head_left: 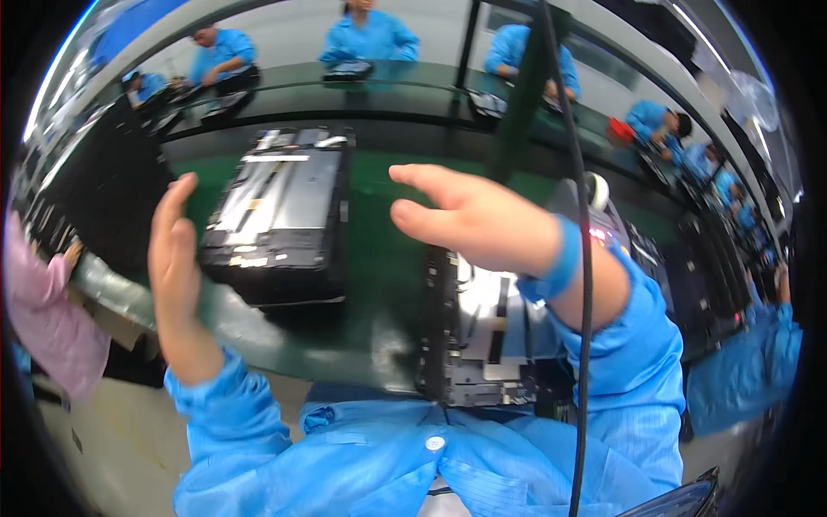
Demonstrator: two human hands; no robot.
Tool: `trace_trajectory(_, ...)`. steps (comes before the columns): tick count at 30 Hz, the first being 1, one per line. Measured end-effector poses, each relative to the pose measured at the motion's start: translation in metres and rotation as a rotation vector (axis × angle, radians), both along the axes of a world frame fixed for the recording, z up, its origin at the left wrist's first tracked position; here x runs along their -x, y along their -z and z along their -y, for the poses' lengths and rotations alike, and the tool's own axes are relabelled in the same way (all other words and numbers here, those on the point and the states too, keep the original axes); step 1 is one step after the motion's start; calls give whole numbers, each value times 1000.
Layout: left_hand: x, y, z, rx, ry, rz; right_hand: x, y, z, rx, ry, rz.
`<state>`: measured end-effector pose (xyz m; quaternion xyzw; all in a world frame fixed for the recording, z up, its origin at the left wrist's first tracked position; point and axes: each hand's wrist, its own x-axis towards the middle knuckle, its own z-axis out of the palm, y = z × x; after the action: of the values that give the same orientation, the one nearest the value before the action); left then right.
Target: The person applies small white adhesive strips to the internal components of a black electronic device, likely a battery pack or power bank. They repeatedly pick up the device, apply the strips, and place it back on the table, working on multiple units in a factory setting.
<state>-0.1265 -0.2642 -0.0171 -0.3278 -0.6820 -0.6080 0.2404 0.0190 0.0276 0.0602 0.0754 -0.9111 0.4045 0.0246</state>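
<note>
A stack of flat black electronic panels (pixel 289 194) with silver plates and thin dark strips on top stands on the green work surface (pixel 370 332). My left hand (pixel 175 267) is upright just to the left of this stack, with fingers stretched out and nothing in it. To the right of the stack, my right hand (pixel 474 211) reaches leftward, its thumb and fingers apart and empty. Both hands look clear of the stack. Below my right hand, close to my body, lies a second stack of similar panels (pixel 491 345), partly covered by my right forearm.
A black cable (pixel 575 258) hangs down across my right arm. A tall black block-like stack (pixel 95 189) rises at the far left. More dark panels (pixel 711 267) stand at the right. Several people in blue work along the far bench; a person in pink (pixel 52 302) is at left.
</note>
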Motion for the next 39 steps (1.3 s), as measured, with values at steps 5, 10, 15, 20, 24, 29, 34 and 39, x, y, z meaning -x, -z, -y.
trace_trajectory(5, -91, -3, -50, 451, 640, -342, -121, 2, -70, 483, 287, -214)
trace_trajectory(10, -109, 30, -117, 488, 687, -227, -181, 131, -147, -190, 1194, -566)
trace_trajectory(15, -108, 25, -146, 326, 641, -280, -167, 174, -184, 683, 1151, -99)
trace_trajectory(20, -108, 14, -158, 279, 701, -311, -153, 166, -187, 799, 1076, -161)
trace_trajectory(24, -104, 7, -166, 271, 753, -317, -154, 142, -159, 627, 1010, -234)
trace_trajectory(29, -107, -15, -186, 437, 794, -293, -142, 72, -88, -9, 253, -409)
trace_trajectory(34, -117, -7, -191, 430, 760, -341, -112, 51, -56, -273, 81, -413)
trace_trajectory(39, -104, 5, -183, 370, 649, -300, -96, 48, -64, -335, 269, -668)
